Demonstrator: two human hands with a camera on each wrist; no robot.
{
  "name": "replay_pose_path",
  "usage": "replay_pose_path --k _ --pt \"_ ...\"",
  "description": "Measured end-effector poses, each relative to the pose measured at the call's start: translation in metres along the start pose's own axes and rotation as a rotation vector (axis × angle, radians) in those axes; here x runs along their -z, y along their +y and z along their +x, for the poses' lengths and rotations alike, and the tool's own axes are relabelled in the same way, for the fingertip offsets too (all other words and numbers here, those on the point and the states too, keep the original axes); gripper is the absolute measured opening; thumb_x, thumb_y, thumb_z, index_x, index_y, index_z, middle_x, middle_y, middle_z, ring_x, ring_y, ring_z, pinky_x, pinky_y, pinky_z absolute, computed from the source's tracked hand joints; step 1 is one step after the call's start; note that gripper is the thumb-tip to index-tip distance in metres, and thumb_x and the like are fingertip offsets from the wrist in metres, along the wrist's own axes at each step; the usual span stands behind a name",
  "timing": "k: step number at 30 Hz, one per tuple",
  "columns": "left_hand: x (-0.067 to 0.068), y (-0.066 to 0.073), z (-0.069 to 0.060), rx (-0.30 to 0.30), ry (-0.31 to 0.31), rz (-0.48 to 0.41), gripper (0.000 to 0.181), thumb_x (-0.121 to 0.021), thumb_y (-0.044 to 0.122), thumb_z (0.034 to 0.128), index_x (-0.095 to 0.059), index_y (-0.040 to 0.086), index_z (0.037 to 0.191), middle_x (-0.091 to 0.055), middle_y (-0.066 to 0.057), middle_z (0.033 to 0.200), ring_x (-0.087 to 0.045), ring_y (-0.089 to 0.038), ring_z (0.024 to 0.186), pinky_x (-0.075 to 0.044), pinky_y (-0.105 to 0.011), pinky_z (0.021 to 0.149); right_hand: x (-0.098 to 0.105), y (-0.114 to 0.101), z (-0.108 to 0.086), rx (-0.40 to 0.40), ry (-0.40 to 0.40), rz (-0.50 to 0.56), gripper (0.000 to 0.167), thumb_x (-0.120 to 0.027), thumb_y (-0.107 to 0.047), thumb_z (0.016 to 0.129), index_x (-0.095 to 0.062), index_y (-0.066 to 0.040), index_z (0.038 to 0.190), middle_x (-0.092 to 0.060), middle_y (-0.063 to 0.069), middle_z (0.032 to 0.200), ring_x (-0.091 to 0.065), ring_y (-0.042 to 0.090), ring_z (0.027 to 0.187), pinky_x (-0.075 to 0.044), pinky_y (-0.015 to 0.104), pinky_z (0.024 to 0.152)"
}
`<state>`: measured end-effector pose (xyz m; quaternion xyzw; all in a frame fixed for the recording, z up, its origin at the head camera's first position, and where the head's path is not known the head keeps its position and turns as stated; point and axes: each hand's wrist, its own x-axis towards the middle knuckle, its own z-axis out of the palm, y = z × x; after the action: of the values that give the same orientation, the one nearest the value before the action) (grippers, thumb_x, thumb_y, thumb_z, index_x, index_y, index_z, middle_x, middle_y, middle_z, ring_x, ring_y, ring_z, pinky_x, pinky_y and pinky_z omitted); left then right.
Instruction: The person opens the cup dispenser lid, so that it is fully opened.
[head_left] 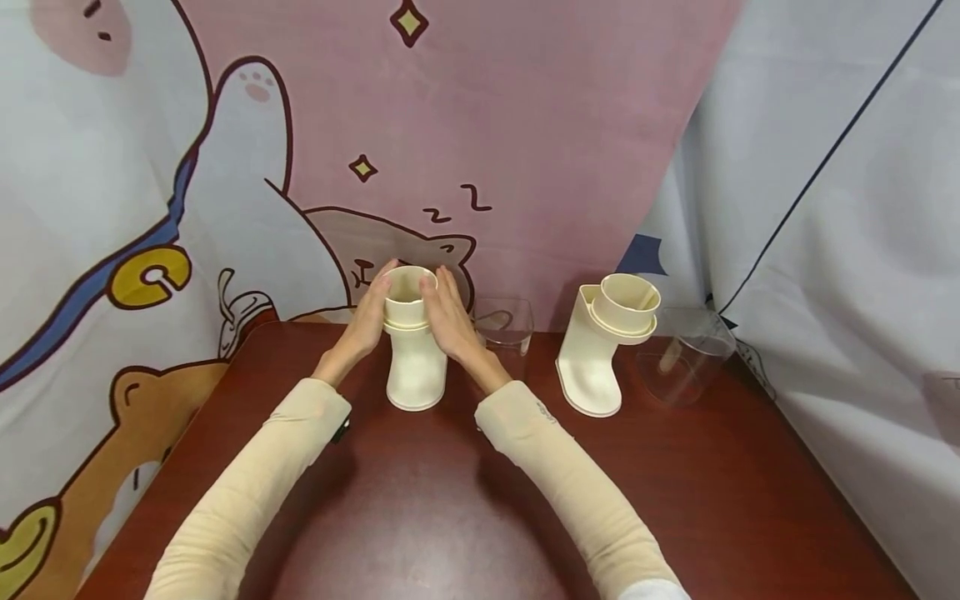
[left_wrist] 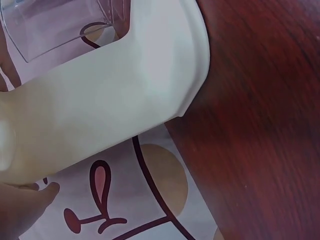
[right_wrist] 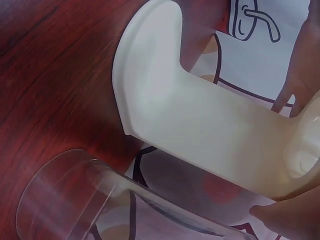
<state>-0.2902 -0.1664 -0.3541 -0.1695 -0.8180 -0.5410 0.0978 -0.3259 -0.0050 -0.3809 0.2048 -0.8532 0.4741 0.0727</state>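
A cream boot-shaped plastic stand [head_left: 417,371] with a round open collar [head_left: 406,313] on top stands upright on the table. My left hand [head_left: 366,315] holds the collar from the left, with its fingers reaching toward the back of the rim. From the other side my right hand [head_left: 450,315] grips it, thumb on the near side of the rim and fingers farther back. In both wrist views the stand's smooth stem [left_wrist: 85,105] runs down to a rounded foot [right_wrist: 150,65] on the table. Parts of both hands fall outside the wrist views.
Right of my hands stands a second cream stand [head_left: 592,367] with the same collar. A clear plastic container [head_left: 506,321] sits behind my right hand, another [head_left: 686,358] beside the second stand. A cartoon-printed curtain [head_left: 525,150] hangs behind the dark red table [head_left: 420,500].
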Motion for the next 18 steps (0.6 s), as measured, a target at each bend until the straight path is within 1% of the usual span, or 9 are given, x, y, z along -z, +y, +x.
replay_pose_path --k 1,4,6,8,10,13,16,18 --pt "0.001 -0.002 -0.001 0.002 0.008 -0.003 0.056 -0.015 0.027 0.1089 -0.017 -0.001 0.158 -0.014 -0.020 0.166 -0.010 -0.032 0.154 -0.009 -0.049 0.125 -0.001 -0.001 -0.001 0.000 -0.006 0.001 0.111 -0.001 -0.084 0.088 -0.012 0.001 0.159 -0.009 0.016 0.168 -0.007 0.024 0.156 -0.014 0.045 0.125" --pt "0.003 -0.016 0.000 0.003 0.030 -0.018 0.057 -0.011 0.029 0.1086 -0.011 0.004 0.160 -0.008 -0.017 0.167 -0.004 -0.033 0.155 -0.005 -0.054 0.124 -0.001 -0.004 -0.005 0.005 -0.016 0.009 0.109 -0.004 -0.083 0.089 -0.009 0.001 0.159 -0.007 0.018 0.167 -0.008 0.026 0.156 -0.014 0.045 0.125" --pt "0.003 -0.027 0.000 0.001 0.043 -0.031 0.058 -0.008 0.033 0.1085 -0.006 0.009 0.161 -0.004 -0.013 0.168 -0.001 -0.030 0.155 -0.002 -0.054 0.124 0.000 -0.005 -0.009 0.003 -0.020 0.002 0.110 -0.006 -0.084 0.088 -0.007 0.001 0.159 -0.006 0.018 0.167 -0.008 0.027 0.155 -0.015 0.046 0.125" --pt "0.002 -0.036 -0.004 0.007 0.052 -0.039 0.059 -0.006 0.039 0.1081 -0.001 0.015 0.162 0.000 -0.008 0.169 0.003 -0.027 0.155 0.000 -0.054 0.124 0.003 -0.006 -0.014 0.006 -0.028 0.001 0.112 -0.007 -0.086 0.087 -0.006 0.000 0.159 -0.005 0.019 0.167 -0.008 0.028 0.155 -0.016 0.047 0.125" --pt "0.000 -0.039 -0.012 0.003 0.049 -0.048 0.060 -0.005 0.043 0.1077 0.003 0.017 0.161 0.003 -0.005 0.169 0.003 -0.024 0.155 0.000 -0.054 0.124 0.007 -0.005 -0.021 0.003 -0.044 -0.017 0.113 -0.009 -0.087 0.086 -0.004 -0.001 0.159 -0.005 0.018 0.167 -0.007 0.028 0.156 -0.014 0.046 0.125" --pt "-0.004 -0.037 -0.029 0.008 0.009 -0.064 0.061 -0.005 0.046 0.1075 0.007 0.018 0.161 0.005 -0.005 0.169 0.003 -0.024 0.155 -0.004 -0.055 0.124 0.020 -0.001 -0.037 0.010 -0.085 -0.041 0.111 -0.014 -0.087 0.087 -0.003 -0.004 0.160 -0.003 0.015 0.168 -0.002 0.026 0.156 -0.011 0.046 0.125" --pt "-0.006 -0.036 -0.049 0.011 -0.047 -0.055 0.061 -0.007 0.045 0.1079 0.006 0.018 0.161 0.005 -0.006 0.169 -0.001 -0.029 0.155 -0.007 -0.058 0.123 0.037 0.003 -0.058 0.034 -0.138 -0.058 0.102 -0.020 -0.081 0.092 -0.002 -0.009 0.161 -0.001 0.009 0.169 0.000 0.024 0.156 -0.009 0.047 0.126" --pt "-0.006 -0.035 -0.064 0.020 -0.076 -0.030 0.061 -0.009 0.045 0.1082 0.004 0.018 0.161 0.003 -0.007 0.169 -0.004 -0.033 0.155 -0.009 -0.060 0.122 0.048 0.005 -0.072 0.047 -0.171 -0.063 0.094 -0.023 -0.076 0.096 -0.003 -0.012 0.161 0.000 0.005 0.169 0.002 0.022 0.156 -0.009 0.048 0.125"
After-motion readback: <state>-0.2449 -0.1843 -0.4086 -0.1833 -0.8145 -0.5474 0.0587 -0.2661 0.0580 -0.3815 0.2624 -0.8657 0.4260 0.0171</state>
